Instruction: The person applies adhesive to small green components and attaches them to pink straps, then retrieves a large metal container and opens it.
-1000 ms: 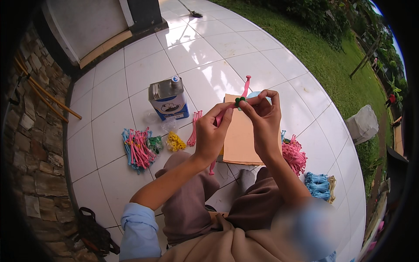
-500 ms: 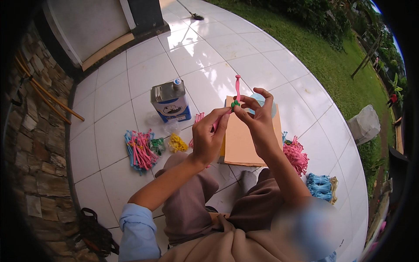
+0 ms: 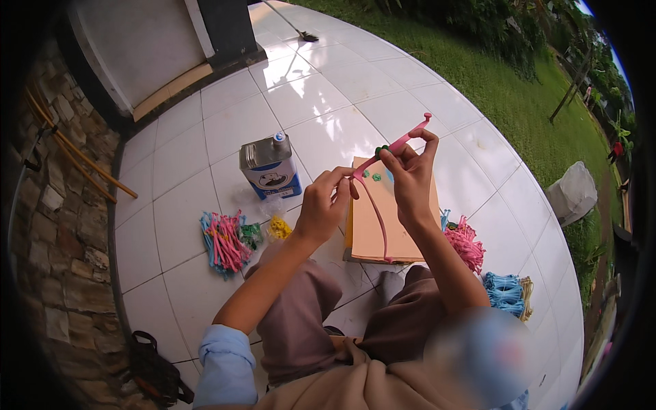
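Observation:
A thin pink strip [image 3: 372, 199] with a knob at each end is stretched between my hands over a tan board [image 3: 369, 232]. My right hand [image 3: 413, 188] pinches its upper part, right beside a small dark green piece [image 3: 381, 150] sitting on the strip; the upper end slants up past my fingers. My left hand [image 3: 324, 205] has its fingertips closed at the strip's bend. From there the strip's lower part hangs down across the board. Two more small green pieces [image 3: 376, 177] lie on the board near its far edge. Part of a light blue disc [image 3: 389, 175] shows behind my right hand.
A metal can [image 3: 270, 167] stands beyond my left hand. Left on the tiles lie pink and blue strips [image 3: 227, 242], a bag of green pieces [image 3: 251, 236] and yellow pieces [image 3: 279, 227]. To the right are a pink bundle [image 3: 465, 246] and a blue bundle [image 3: 504, 292].
My right hand has moved right and slightly up, and my left hand slightly down and apart from it. The strip, earlier upright, now slants, its lower part hanging. Green pieces on the board have come into view.

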Available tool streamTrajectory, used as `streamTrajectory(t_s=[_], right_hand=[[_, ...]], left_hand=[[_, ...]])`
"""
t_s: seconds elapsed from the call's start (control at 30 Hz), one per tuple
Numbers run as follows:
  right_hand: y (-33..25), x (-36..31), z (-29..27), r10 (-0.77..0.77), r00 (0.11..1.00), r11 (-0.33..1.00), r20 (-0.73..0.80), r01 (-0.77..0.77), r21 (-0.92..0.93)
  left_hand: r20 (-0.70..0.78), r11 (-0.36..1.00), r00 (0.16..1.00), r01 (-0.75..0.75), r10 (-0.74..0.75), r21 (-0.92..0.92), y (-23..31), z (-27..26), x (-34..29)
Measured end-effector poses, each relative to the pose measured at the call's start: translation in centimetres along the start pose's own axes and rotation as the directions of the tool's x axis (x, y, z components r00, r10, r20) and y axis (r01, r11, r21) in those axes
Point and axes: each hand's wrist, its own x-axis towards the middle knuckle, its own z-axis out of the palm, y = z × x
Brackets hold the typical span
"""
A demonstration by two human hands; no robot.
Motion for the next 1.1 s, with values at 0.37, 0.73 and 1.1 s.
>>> streamTrajectory(t_s=[0.37, 0.73, 1.1], right_hand=[[4.6, 3.3, 2.2, 0.282, 0.897, 0.818, 0.341, -0.039, -0.574], [19.1, -1.9, 20.6, 0.041, 0.624, 0.804, 0.781, 0.443, -0.396], [29.7, -10.7, 26.3, 0.462, 0.655, 0.872, 0.598, -0.215, -0.439]], left_hand=[[-0.052, 0.99, 0.999, 0.019, -0.012, 0.14, -3.7, -12.0, 2.4], [0.206, 0.636, 0.877, 0.136, -0.433, 0.76, -12.3, -20.8, -4.9], [-0.193, 0.674, 0.895, 0.433, -0.403, 0.599, -24.0, -25.9, -12.0]])
